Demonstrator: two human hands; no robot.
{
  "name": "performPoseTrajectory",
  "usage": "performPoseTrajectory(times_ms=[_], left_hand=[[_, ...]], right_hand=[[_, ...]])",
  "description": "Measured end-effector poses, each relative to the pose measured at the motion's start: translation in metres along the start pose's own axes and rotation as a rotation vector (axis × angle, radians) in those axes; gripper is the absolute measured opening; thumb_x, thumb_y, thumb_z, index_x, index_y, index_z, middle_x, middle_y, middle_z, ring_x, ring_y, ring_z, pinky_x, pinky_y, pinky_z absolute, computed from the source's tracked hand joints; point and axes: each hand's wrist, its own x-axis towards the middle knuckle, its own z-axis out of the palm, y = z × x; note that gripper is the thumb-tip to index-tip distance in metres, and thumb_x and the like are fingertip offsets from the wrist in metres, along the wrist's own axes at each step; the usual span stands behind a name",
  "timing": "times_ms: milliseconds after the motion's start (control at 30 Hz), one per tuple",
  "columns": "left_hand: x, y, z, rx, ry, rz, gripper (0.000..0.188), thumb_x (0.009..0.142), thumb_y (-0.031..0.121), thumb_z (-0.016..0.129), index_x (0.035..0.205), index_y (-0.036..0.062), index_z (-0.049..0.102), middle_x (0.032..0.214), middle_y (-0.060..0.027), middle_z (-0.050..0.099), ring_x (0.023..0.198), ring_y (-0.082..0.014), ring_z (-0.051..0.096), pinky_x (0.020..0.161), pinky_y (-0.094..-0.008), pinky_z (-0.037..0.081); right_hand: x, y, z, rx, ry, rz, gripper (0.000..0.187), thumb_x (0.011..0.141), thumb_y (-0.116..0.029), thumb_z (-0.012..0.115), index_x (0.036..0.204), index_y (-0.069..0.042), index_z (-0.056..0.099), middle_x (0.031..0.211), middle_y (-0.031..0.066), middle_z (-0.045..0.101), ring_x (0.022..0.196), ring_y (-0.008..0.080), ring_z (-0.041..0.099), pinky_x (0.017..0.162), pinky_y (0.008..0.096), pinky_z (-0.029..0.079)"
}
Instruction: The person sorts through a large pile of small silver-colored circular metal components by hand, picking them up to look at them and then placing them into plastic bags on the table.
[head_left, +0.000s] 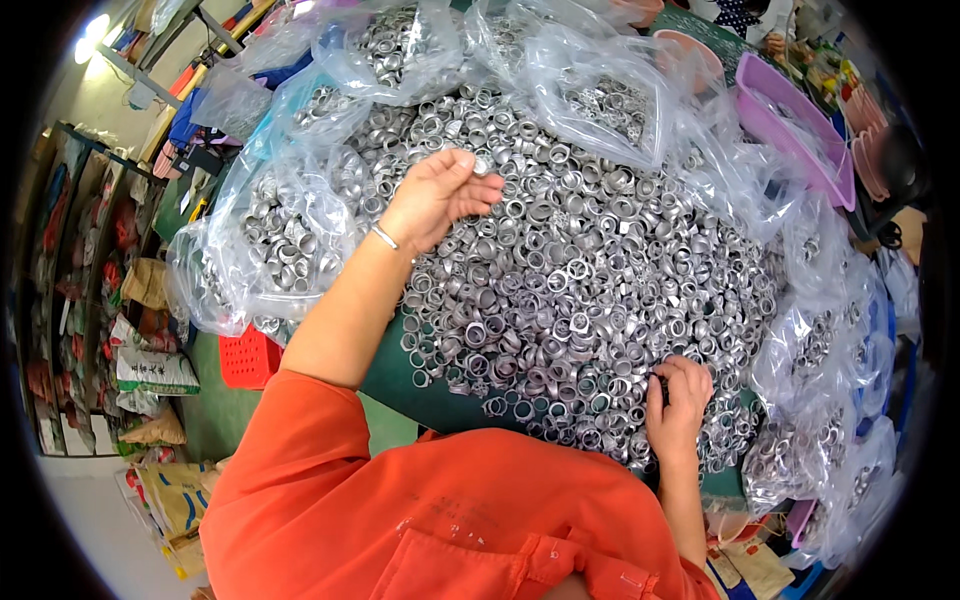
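Note:
A wide heap of silver-grey metal rings [590, 270] covers the dark green tabletop [400, 380]. My left hand [440, 195], with a bangle at its wrist, is raised over the heap's far left part. Its thumb and forefinger are pinched on a small shiny piece that looks like one metal ring [481, 167]; the other fingers are loosely curled. At the near right side of the heap rests my right hand [682, 395], back upward. Its thumb and fingers curl down among the rings, and what lies between the fingertips is hidden.
Clear plastic bags of rings [285, 235] border the heap at left, back and right. A purple basin [795, 125] stands at the back right, near a pink tub [690, 55]. Below the table's left edge is a red basket [248, 358]. Loaded shelves [85, 270] line the far left.

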Motion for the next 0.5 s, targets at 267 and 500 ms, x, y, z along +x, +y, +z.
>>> performPoseTrajectory(times_ms=[267, 500], left_hand=[[-0.043, -0.046, 0.090, 0.198, -0.276, -0.222, 0.020, 0.093, 0.023, 0.046, 0.093, 0.0038, 0.051, 0.082, -0.0171, 0.065, 0.065, -0.0215, 0.065, 0.053, -0.0287, 0.053], [-0.034, -0.045, 0.107, 1.119, -0.211, 0.367, 0.021, 0.089, 0.020, 0.054, 0.100, 0.0031, 0.050, 0.080, -0.0138, 0.061, 0.075, -0.0221, 0.064, 0.064, -0.0315, 0.050]], right_hand=[[0.032, -0.027, -0.010, 0.297, 0.062, -0.026, 0.018, 0.077, -0.004, 0.061, 0.094, -0.001, 0.060, 0.099, 0.0114, 0.061, 0.094, 0.0291, 0.055, 0.090, 0.0386, 0.039], [0.021, -0.032, 0.011, 0.882, -0.109, 0.461, 0.019, 0.085, 0.004, 0.052, 0.102, -0.001, 0.059, 0.079, 0.0051, 0.062, 0.063, 0.0098, 0.059, 0.055, 0.0198, 0.047]])
